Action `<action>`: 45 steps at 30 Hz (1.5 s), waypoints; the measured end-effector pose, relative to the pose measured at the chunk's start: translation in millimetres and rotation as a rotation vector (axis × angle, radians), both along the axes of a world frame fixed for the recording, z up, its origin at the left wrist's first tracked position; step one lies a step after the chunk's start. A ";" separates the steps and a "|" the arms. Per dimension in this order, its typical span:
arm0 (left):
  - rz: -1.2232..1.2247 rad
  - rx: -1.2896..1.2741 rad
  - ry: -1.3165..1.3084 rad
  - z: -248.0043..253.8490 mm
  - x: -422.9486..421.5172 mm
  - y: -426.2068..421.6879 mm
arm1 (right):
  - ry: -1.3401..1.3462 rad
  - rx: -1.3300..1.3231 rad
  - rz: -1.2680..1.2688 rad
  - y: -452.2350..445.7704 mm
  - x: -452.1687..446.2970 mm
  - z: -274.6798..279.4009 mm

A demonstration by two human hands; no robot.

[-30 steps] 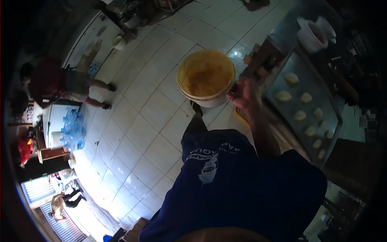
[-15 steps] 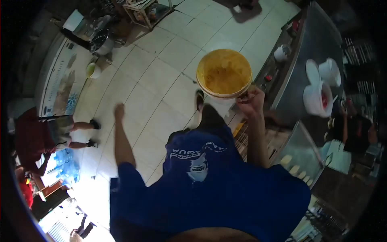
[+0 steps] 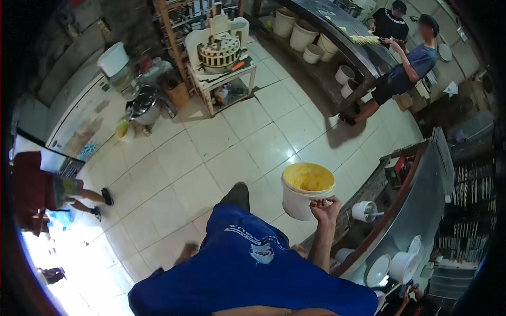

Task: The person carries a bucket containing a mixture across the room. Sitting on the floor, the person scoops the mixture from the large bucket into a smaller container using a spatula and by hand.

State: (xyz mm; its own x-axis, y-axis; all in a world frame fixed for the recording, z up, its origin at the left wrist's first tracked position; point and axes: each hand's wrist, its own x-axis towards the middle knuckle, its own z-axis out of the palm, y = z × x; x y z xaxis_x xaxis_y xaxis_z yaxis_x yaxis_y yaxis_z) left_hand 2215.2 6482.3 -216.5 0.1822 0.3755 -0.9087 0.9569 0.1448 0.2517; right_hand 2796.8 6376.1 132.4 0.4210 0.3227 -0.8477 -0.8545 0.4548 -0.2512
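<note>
"How do the hands look?"

"The right hand [image 3: 325, 209] has its fingers bent in at the bucket's rim, pinching there or at the handle; I can't tell which. The left hand [image 3: 187, 252] is blurred beside the blue shirt [image 3: 253, 284], so whether it's spread or closed I can't say."

"And the bucket [image 3: 299, 203]?"

"In front of the body, mouth up, seemingly above the floor [image 3: 226, 163], with yellow stuff coating its inside."

"So what step is this?"

"Carrying it one-handed, I'd judge. Moving it on calls for a firm grip and a clear path past the wooden edge of the tabletop [image 3: 406, 210]."

"What's near that edge?"

"A small pot [image 3: 363, 211] with something sticking out. On the tabletop, a white tub [image 3: 405, 266] beside a round lid [image 3: 378, 270]."

"Farther out?"

"A machine [image 3: 219, 52] on a stand, two people [image 3: 414, 63] at a far bench [image 3: 337, 23], buckets [image 3: 303, 36] beneath it, and another person [image 3: 29, 184] off to the left."
</note>
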 end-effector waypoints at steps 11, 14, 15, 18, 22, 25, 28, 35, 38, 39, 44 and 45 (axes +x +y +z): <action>0.106 0.145 -0.032 -19.9 293.2 339.0 | -0.183 0.108 0.107 331.3 279.1 9.6; 0.127 0.541 -0.329 -2.2 454.7 508.3 | -0.202 0.171 0.069 391.0 348.4 2.0; 0.189 0.270 -0.250 80.2 547.5 570.3 | -0.163 0.214 0.069 425.0 359.7 25.6; 0.411 0.269 -1.088 198.7 745.0 663.6 | -0.187 0.229 0.128 519.7 418.0 31.1; 0.687 -0.139 -1.136 307.6 878.1 714.9 | -0.242 0.256 0.262 648.8 490.7 29.8; 0.949 -0.245 -1.142 337.1 933.3 779.7 | -0.197 0.272 0.373 754.3 557.1 26.9; 1.326 -0.540 -1.279 334.5 957.8 860.4 | -0.178 0.260 0.514 857.7 604.9 25.0; 1.741 -0.678 -1.425 336.0 1028.5 1055.9 | 0.043 0.294 0.781 1111.7 691.7 -13.8; 1.701 -0.571 -1.394 324.5 1053.1 1158.0 | 0.105 0.282 0.771 1209.5 719.0 -35.9; 1.703 -0.579 -1.384 330.0 1061.6 1187.1 | 0.114 0.251 0.768 1239.9 727.5 -42.1; 1.825 -0.409 -1.258 310.5 1097.3 1342.4 | 0.100 0.289 0.824 1393.4 756.1 -30.4; 1.899 -0.419 -1.234 295.3 1097.5 1368.8 | 0.110 0.331 0.884 1417.8 763.1 -46.3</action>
State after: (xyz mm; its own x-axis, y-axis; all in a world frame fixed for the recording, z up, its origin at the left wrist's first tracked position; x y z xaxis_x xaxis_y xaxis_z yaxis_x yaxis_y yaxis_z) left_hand 3312.7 7851.1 78.8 0.3085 0.6169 -0.7241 -0.8154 0.5635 0.1327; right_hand 3559.8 7793.9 86.1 -0.1673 0.7171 -0.6766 -0.9345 -0.3341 -0.1231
